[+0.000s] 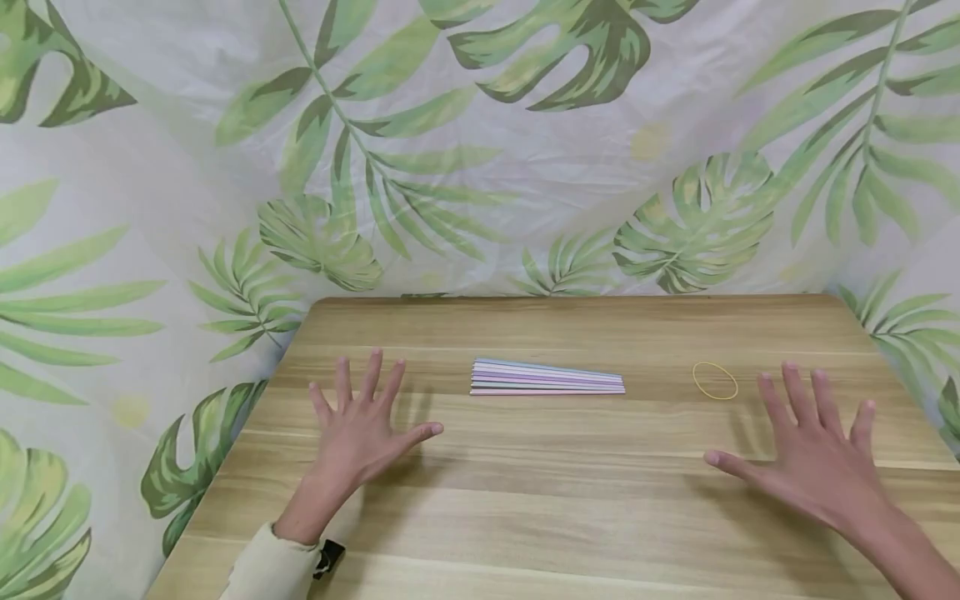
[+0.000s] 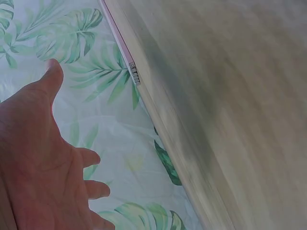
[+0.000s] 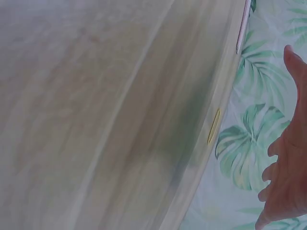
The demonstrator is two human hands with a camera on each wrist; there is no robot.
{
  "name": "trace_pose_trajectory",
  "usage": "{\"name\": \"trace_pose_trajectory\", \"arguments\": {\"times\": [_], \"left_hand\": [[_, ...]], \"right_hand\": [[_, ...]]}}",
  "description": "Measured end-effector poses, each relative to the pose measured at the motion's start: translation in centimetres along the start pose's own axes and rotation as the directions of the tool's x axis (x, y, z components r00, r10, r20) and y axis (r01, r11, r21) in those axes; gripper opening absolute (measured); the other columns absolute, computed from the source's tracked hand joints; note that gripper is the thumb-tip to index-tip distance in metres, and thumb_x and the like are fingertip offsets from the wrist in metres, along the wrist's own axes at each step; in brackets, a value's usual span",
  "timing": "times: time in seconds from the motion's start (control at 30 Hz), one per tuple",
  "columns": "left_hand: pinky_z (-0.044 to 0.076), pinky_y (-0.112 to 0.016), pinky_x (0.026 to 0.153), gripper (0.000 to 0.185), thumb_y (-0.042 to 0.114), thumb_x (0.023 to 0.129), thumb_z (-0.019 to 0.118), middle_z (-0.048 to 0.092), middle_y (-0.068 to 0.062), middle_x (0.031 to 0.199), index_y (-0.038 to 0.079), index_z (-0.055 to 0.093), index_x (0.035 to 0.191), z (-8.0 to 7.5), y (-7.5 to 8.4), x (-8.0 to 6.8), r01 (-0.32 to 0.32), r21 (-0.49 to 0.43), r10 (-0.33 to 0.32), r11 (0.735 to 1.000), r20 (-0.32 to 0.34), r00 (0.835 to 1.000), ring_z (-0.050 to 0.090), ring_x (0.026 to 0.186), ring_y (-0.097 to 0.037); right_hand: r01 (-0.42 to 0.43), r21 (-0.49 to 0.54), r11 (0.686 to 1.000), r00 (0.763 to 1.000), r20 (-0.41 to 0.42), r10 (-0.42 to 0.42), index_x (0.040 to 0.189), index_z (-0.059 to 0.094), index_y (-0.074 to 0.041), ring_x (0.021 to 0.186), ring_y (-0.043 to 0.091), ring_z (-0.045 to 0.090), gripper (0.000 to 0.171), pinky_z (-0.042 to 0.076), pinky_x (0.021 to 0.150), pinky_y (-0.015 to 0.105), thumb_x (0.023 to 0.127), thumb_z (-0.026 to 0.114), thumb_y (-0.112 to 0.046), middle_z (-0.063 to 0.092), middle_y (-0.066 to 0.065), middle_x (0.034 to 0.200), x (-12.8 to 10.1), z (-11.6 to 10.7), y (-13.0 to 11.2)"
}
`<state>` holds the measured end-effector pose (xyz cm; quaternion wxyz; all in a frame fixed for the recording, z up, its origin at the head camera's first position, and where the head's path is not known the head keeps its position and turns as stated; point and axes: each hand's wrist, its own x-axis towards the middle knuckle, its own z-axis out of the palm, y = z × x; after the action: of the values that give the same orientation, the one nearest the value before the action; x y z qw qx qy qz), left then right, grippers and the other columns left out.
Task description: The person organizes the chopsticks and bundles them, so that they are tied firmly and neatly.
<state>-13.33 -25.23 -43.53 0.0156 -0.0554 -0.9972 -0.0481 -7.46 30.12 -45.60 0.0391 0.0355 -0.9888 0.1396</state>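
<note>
A flat bundle of pleated paper (image 1: 547, 379) in pastel stripes lies across the table, wider at its left end. To its right is a thin yellow rubber band (image 1: 694, 377), lying as a loose oval. My left hand (image 1: 358, 442) is held over the table with fingers spread, left of the paper and apart from it. Fingers likewise fanned out, my right hand (image 1: 821, 467) is nearest to the rubber band and holds nothing. In the left wrist view, small folds show at the end of the paper (image 2: 134, 73). The rubber band (image 3: 209, 140) also appears in the right wrist view.
The wood-grain table (image 1: 540, 500) has a straight back edge and rounded back corners. Behind it and along its sides hangs a pale cloth (image 1: 555, 183) printed with green leaves. A cream sleeve (image 1: 273, 567) with a black piece (image 1: 328, 558) covers the left forearm.
</note>
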Motion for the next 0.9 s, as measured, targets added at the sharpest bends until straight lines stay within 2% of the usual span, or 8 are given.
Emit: {"name": "trace_pose_trajectory", "arguments": {"times": [0.47,0.7,0.9], "left_hand": [[-0.006,-0.088,0.117,0.117,0.095,0.083,0.054,0.004,-0.012,0.182,0.027,0.023,0.173,0.2,1.3,2.1,-0.053,0.016,0.053,0.998,0.008,0.999,-0.01,0.164,-0.053],[-0.004,-0.085,0.12,0.118,0.097,0.081,0.053,0.003,-0.007,0.183,0.03,0.021,0.173,0.1,2.4,3.1,-0.086,0.032,0.085,0.996,0.022,0.996,-0.006,0.165,-0.051],[-0.007,-0.083,0.121,0.118,0.096,0.081,0.054,0.002,-0.007,0.183,0.031,0.02,0.173,0.1,3.4,4.2,-0.116,0.027,0.115,0.993,0.041,0.993,-0.008,0.165,-0.049]], "right_hand": [[0.079,0.01,0.997,0.997,-0.002,-0.079,0.173,0.013,-0.008,0.166,0.046,-0.014,0.129,-0.025,0.116,0.079,0.084,0.07,-0.082,0.003,0.026,0.179,2.5,0.8,-2.3],[0.11,0.008,0.994,0.994,0.023,-0.111,0.172,0.016,-0.009,0.167,0.045,-0.011,0.128,-0.014,0.118,0.083,0.083,0.07,-0.083,0.001,0.023,0.18,3.7,1.1,-3.0],[0.138,0.018,0.99,0.989,0.047,-0.139,0.172,0.018,-0.005,0.166,0.049,-0.006,0.128,-0.011,0.118,0.084,0.084,0.069,-0.083,0.003,0.026,0.179,4.6,1.3,-3.6]]}}
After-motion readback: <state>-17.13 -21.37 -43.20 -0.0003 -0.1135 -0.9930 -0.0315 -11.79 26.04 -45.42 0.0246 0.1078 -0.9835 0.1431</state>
